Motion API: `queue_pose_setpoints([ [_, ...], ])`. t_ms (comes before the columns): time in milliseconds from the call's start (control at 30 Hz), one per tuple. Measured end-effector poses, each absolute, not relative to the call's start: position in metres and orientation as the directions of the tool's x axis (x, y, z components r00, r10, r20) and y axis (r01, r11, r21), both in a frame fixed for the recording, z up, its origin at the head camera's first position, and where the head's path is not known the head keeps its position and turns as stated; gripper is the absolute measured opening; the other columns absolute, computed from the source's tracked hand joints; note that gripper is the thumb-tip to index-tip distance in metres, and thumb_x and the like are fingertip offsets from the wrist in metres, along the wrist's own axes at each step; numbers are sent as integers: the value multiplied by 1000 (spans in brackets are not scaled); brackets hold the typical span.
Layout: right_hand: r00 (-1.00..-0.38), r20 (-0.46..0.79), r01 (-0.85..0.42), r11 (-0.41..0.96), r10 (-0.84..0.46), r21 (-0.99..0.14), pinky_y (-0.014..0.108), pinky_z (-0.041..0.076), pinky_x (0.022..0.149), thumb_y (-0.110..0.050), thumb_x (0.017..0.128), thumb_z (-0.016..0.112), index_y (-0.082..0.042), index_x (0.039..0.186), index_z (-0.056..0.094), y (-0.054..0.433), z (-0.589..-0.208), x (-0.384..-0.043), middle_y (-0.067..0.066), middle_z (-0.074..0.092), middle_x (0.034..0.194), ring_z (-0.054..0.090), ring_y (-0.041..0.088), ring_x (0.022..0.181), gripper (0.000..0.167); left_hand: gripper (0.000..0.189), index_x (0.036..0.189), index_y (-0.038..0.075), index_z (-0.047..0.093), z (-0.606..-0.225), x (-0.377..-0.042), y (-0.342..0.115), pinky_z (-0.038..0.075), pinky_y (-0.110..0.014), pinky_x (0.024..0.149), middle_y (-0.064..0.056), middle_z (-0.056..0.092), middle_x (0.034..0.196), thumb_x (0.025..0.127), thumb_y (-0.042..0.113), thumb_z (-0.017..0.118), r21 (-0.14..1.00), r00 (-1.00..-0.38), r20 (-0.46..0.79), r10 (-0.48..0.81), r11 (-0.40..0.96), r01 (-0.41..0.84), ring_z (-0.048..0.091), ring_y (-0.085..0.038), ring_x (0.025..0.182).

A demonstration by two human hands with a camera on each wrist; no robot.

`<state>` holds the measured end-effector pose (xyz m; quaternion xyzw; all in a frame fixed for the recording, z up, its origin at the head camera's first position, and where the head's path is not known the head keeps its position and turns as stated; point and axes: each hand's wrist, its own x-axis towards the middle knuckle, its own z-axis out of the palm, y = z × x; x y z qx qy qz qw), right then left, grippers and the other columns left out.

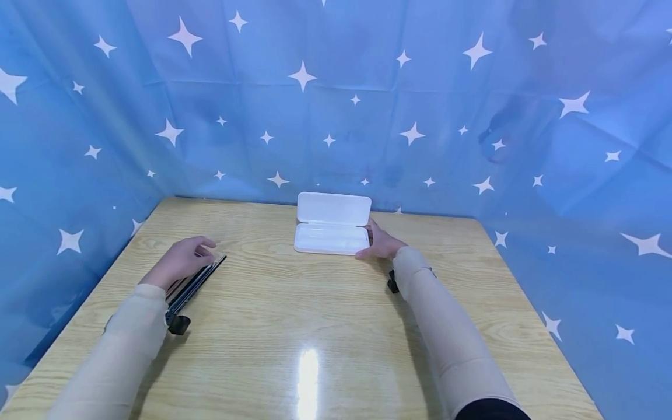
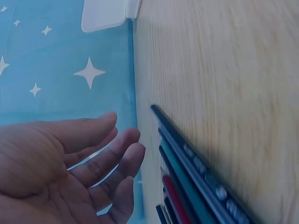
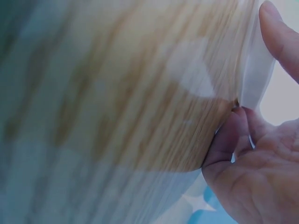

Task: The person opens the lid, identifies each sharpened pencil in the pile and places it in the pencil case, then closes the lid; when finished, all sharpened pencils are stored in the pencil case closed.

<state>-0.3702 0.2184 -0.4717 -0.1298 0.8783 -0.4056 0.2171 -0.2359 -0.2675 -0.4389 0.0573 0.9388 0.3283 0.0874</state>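
A white pencil case (image 1: 333,239) lies with its lid (image 1: 333,209) raised toward the curtain, and its tray shows nothing inside. My right hand (image 1: 384,241) holds the case by its right end. In the right wrist view, the thumb and curled fingers of that hand (image 3: 261,172) stand on either side of the white case edge (image 3: 257,65). Over on the left, my left hand (image 1: 184,259) hovers above a row of several pencils (image 1: 195,287). In the left wrist view its fingers are loosely bent around nothing, beside dark, teal and red pencils (image 2: 187,172).
Everything stands on a light wood-grain table (image 1: 294,315), with a bright glare spot near its front. A blue curtain with white stars (image 1: 336,116) rises along the back and both sides. Each wrist carries a small black device (image 1: 178,324).
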Motion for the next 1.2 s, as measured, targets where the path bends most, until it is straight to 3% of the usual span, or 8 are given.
queue_pose_setpoints([
  [300, -856, -275, -82, 639, -438, -765, 52, 18, 122, -22, 86, 84, -6, 161, -6, 219, -475, -369, 20, 22, 162, 19, 37, 151, 118, 43, 137, -11, 50, -438, -220, -301, 53, -54, 81, -31, 64, 119, 104, 15, 57, 589, -985, -129, 114, 808, 17, 62, -46, 106],
  [667, -864, -271, -63, 626, -423, -777, 51, 16, 123, -22, 86, 84, -11, 161, -13, 223, -473, -368, 17, 23, 163, 21, 35, 151, 124, 41, 133, -15, 50, -442, -216, -332, 51, -57, 80, -33, 65, 114, 101, 9, 59, 536, -988, -128, 81, 845, -1, 62, -50, 103],
  [933, -869, -257, -74, 625, -422, -777, 49, 17, 123, -22, 85, 85, -11, 162, -11, 222, -474, -370, 17, 23, 163, 22, 34, 151, 124, 32, 121, -14, 57, -441, -214, -336, 50, -52, 74, -21, 66, 95, 96, 5, 63, 518, -984, -145, 103, 855, 14, 64, -36, 85],
  [1200, -865, -277, -61, 637, -417, -769, 50, 16, 123, -24, 85, 85, -11, 162, -11, 222, -473, -369, 17, 21, 164, 19, 33, 152, 124, 37, 120, -13, 57, -443, -213, -328, 51, -45, 74, -18, 65, 97, 92, 6, 72, 571, -963, -222, 152, 821, -2, 62, -30, 87],
])
